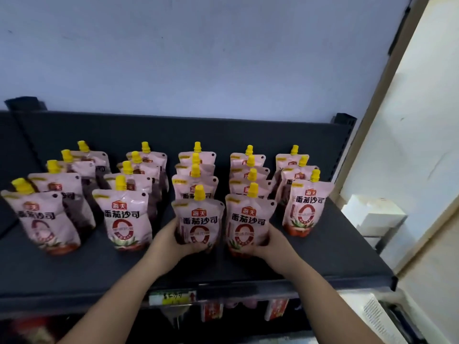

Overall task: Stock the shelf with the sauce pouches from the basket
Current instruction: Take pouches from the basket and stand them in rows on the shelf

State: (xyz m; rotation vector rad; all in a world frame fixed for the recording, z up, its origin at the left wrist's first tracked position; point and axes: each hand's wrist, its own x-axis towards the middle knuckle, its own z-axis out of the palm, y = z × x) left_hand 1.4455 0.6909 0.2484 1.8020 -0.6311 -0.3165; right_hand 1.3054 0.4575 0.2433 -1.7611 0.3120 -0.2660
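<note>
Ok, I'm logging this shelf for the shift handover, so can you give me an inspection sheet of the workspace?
Surface: dark shelf, front strip bare.
Job's things: sauce pouches upright in five rows, yellow caps up; basket not in view.
Clutter: nothing seen.
Hands: left hand holds the middle front pouch; right hand holds the front pouch beside it.
Cables: nothing seen.
Surroundings: pale wall behind; white boxes right; price tag on shelf edge.

A shop; shelf [323,256] of pouches [126,219], price tag [171,297].

My left hand [173,240] and right hand [272,240] each grip a front-row pouch, lower centre; dark shelf [323,254] holds five rows.
</note>
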